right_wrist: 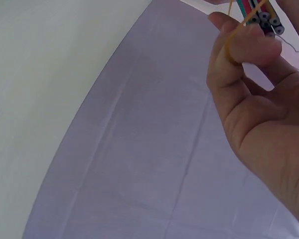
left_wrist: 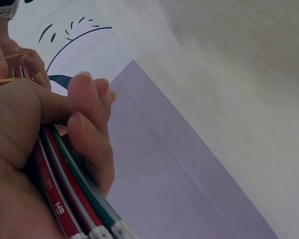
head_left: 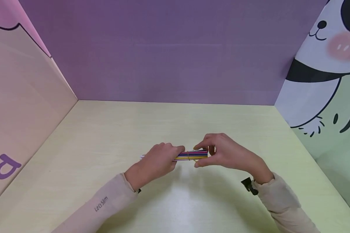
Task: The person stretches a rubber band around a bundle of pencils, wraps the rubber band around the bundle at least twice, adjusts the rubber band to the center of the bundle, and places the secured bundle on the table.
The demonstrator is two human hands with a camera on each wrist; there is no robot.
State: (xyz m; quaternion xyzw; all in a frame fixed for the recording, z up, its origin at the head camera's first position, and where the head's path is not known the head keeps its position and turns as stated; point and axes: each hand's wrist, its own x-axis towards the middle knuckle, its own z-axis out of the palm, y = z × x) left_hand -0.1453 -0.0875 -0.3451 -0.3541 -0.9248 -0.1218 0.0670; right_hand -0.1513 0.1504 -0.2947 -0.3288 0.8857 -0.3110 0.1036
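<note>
A bundle of pencils [head_left: 199,155] is held level above the table, their stripes red, green, yellow and dark. My left hand [head_left: 158,158] grips the bundle around its left part; in the left wrist view white-tipped ends of the pencils [left_wrist: 82,199] stick out below the palm. A thin yellow rubber band [head_left: 188,156] crosses the bundle between the hands. At the right end, my right hand [head_left: 227,152] has bent fingers and thumb spread around the pencils. In the right wrist view the rubber band [right_wrist: 246,21] loops over a digit of my right hand [right_wrist: 269,109] and stretches tight.
Beneath the hands lies a pale wood-grain table [head_left: 119,129]. A purple panel [head_left: 175,58] rises behind it. Side panels stand left [head_left: 23,97] and right [head_left: 332,129], the right one printed with a cartoon panda. A dark strap piece [head_left: 249,186] sits at the right wrist.
</note>
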